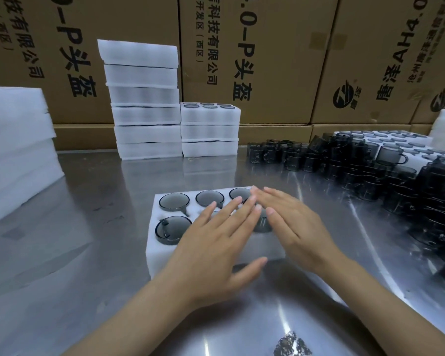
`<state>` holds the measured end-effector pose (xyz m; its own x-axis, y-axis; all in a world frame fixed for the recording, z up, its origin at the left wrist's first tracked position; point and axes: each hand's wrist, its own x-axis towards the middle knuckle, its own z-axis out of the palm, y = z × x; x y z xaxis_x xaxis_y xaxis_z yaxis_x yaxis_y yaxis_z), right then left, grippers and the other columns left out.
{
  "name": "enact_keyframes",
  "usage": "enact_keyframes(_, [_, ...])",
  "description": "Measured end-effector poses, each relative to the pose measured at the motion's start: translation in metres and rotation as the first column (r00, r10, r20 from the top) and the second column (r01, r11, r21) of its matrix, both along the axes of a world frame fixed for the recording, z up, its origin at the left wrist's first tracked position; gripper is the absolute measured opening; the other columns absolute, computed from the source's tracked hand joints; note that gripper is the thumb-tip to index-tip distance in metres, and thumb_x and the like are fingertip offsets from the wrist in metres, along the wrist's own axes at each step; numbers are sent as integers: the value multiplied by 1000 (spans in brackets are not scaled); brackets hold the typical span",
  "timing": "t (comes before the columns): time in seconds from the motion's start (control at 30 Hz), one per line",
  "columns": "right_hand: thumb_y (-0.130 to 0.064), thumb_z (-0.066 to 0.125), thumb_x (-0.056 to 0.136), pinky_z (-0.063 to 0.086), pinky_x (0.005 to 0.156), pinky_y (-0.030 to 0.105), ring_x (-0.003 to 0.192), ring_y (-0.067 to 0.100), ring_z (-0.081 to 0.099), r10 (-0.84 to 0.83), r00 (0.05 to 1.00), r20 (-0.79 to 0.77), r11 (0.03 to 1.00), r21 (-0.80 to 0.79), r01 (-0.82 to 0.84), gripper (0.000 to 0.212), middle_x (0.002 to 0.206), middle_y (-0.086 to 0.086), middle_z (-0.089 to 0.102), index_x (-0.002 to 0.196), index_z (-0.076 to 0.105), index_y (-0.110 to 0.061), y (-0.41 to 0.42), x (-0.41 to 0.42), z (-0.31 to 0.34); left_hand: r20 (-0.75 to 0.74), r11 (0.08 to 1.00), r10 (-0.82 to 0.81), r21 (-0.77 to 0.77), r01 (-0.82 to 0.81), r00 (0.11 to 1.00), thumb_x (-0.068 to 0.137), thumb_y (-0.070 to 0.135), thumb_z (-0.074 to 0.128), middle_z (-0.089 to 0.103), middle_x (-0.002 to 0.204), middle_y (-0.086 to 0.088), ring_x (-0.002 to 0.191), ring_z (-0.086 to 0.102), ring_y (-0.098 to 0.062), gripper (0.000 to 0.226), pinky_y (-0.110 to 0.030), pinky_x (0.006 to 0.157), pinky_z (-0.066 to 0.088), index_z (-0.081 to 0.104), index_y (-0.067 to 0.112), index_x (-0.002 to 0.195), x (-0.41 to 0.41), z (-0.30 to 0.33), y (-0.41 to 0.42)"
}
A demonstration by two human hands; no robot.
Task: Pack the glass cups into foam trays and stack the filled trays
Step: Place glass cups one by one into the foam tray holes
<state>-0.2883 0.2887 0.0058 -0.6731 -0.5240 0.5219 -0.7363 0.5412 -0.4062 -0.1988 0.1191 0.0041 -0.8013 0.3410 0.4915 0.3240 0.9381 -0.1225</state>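
A: What are the hands doing, low in the middle of the frame?

B: Both lie flat, fingers straight, over the foam tray (165, 242). The left hand (216, 242) covers its near middle pockets; the right hand (290, 227) spreads over the right end. Neither grip is closed on anything; they seem to press or hover, I cannot tell which.

A: And the tray itself?

B: It sits on the steel bench (88, 253), centre frame, with smoky glass cups (174, 201) seated in the pockets that show. I judge the foam light and soft, the glass brittle and slick. Take the tray by both short ends, low on the walls, and keep it level so that no cup tips out.

A: Farther back?

B: At the right, loose cups (370, 170) crowd the bench, touching one another. Upper middle, two stacks of filled trays (208, 129) stand side by side before cardboard boxes (267, 60). Empty foam (16, 150) is piled at the left.
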Motion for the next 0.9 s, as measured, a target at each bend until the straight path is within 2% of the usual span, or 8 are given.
enact_keyframes(0.13, [-26, 31, 101, 16, 116, 22, 140, -2, 23, 6, 999, 50, 979, 204, -16, 42, 148, -18, 34, 141, 41, -27, -1, 1, -5, 54, 1000, 8, 6, -9, 999, 84, 53, 36, 58, 133, 0, 123, 55, -16, 63, -39, 104, 39, 60, 15, 128, -2, -4, 0])
enact_keyframes(0.27, [-40, 21, 91, 18, 116, 28, 141, -4, 18, -5, 999, 53, 972, 235, -7, 55, 150, -20, 28, 144, 35, -31, -3, 3, -10, 55, 1000, 14, 23, -15, 998, 81, 53, 39, 62, 128, -1, 116, 60, -15, 62, -40, 99, 43, 64, 14, 122, -1, -7, 3])
enact_keyframes(0.5, [-44, 41, 98, 23, 113, 25, 136, -3, 27, -37, 969, 243, 987, -146, 74, 48, 145, -22, 35, 144, 36, -31, -2, -4, -18, 113, 996, 41, 73, -49, 993, 86, 50, 37, 44, 145, 5, 132, 45, -14, 62, -38, 112, 26, 47, 22, 140, 12, -9, -3])
enact_keyframes(0.6, [-60, 42, 88, 23, 114, 29, 136, 5, 33, -130, 871, 474, 971, -116, 208, 64, 145, -14, 41, 141, 44, -24, 6, -8, -15, 48, 961, 90, 257, -100, 995, 86, 53, 38, 44, 145, 6, 133, 43, -14, 60, -35, 111, 24, 50, 22, 136, 26, -14, -21])
enact_keyframes(0.67, [-70, 37, 80, 37, 106, 30, 119, 3, 52, -66, 813, 578, 978, -123, 166, 63, 122, -15, 63, 116, 65, -27, 7, -6, -15, 91, 855, 234, 455, -249, 968, 91, 63, 29, 27, 153, 10, 141, 23, -7, 66, -33, 114, 12, 36, 25, 144, 31, -13, -44])
enact_keyframes(0.73, [-72, 39, 75, 43, 88, 14, 100, -10, 59, 15, 762, 647, 973, -186, 139, 51, 98, -29, 68, 92, 71, -37, 4, -1, -11, 348, 546, 297, 702, -458, 889, 80, 72, 29, 16, 157, 10, 144, 11, -6, 82, -33, 117, 7, 24, 26, 148, 33, -9, -65])
enact_keyframes(0.8, [-73, 48, 71, 42, 73, 4, 87, -17, 60, 105, 683, 723, 954, -267, 136, 43, 89, -33, 68, 85, 72, -41, 2, -1, -8, 528, 273, 87, 803, -529, 845, 84, 68, 42, 32, 152, 7, 143, 21, -13, 67, -36, 119, 9, 40, 32, 141, 28, -9, -78])
enact_keyframes(0.9, [-75, 66, 63, 46, 95, 26, 104, 6, 65, 228, 483, 846, 926, -341, 160, 60, 109, -14, 70, 108, 70, -35, 5, -6, -8, 478, 201, -79, 867, -456, 875, 63, 73, 53, 57, 129, 18, 132, 42, -16, 61, -46, 116, 20, 57, 46, 118, 18, -18, -77])
